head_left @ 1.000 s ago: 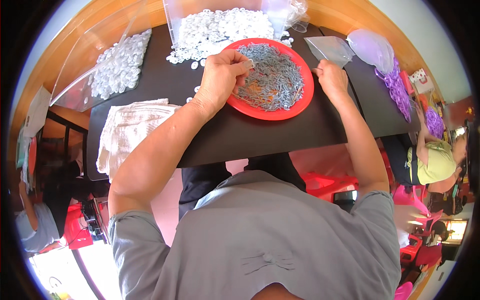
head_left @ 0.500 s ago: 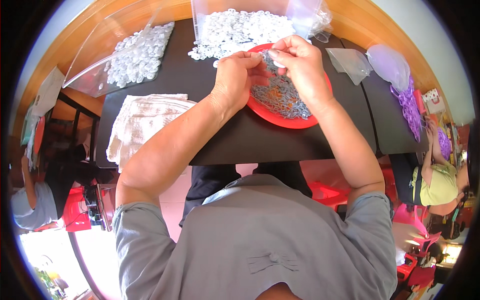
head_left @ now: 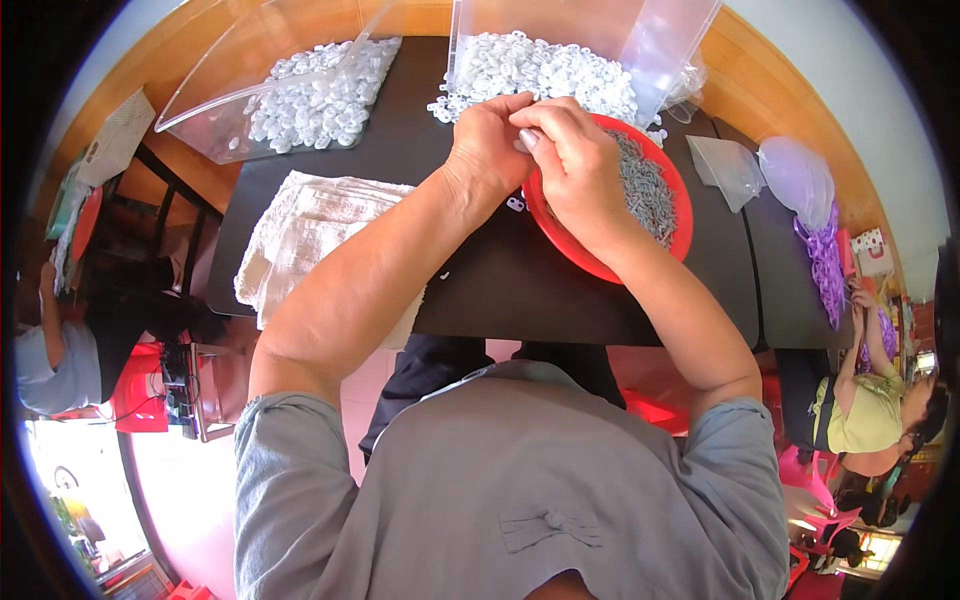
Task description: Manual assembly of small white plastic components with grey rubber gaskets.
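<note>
Small pale piece [head_left: 521, 146], mostly hidden, between hands [head_left: 578, 168], near red bowl [head_left: 683, 220].

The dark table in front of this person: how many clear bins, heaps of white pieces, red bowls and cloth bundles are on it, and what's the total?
Clear bins: 2
Heaps of white pieces: 2
Red bowl: 1
Pale cloth bundle: 1
Total: 6

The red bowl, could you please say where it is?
In the head view, the red bowl sits right of centre on the dark table, partly hidden by the right hand.
</note>
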The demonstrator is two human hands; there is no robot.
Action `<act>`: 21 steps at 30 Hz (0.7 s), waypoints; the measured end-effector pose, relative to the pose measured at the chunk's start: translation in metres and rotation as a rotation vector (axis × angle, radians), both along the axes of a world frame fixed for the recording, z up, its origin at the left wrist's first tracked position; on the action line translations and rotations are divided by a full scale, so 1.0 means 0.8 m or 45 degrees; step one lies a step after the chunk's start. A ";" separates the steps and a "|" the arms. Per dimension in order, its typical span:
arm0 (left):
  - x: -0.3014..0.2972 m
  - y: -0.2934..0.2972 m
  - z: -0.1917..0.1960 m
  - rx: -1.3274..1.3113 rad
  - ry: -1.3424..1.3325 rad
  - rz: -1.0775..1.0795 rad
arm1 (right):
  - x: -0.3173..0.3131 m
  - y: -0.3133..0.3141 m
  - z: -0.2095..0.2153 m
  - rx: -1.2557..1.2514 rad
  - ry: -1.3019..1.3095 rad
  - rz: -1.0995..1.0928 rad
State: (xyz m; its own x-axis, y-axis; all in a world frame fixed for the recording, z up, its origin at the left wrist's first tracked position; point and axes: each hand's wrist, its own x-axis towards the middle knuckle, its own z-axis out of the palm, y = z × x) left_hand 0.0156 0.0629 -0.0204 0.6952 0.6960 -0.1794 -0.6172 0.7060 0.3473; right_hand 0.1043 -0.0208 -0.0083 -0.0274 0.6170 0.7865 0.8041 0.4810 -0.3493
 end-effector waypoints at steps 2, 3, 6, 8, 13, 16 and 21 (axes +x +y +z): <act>-0.002 -0.002 0.006 -0.034 -0.092 -0.121 | -0.011 -0.021 0.028 0.137 -0.127 0.094; -0.007 -0.016 0.023 -0.035 -0.020 -0.134 | -0.024 -0.040 0.047 0.163 -0.150 0.180; -0.003 -0.006 0.000 0.118 0.053 -0.051 | -0.083 -0.109 0.105 -0.544 0.202 1.129; -0.005 -0.003 -0.006 0.094 0.040 -0.047 | -0.086 -0.132 0.135 -0.665 0.239 1.339; 0.013 -0.013 -0.002 0.140 0.076 -0.084 | -0.104 -0.161 0.150 -1.129 0.333 2.349; 0.009 -0.013 -0.007 0.154 0.064 -0.072 | -0.091 -0.182 0.128 -0.581 0.705 2.026; 0.013 -0.014 -0.007 0.117 0.079 -0.044 | -0.056 -0.180 0.188 -0.632 -0.073 1.759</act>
State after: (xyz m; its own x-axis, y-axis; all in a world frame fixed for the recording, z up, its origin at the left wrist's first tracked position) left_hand 0.0260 0.0521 -0.0256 0.7089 0.6871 -0.1592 -0.5681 0.6901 0.4483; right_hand 0.0598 -0.1649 0.1424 -0.8304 0.2760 0.4841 -0.1670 0.7055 -0.6888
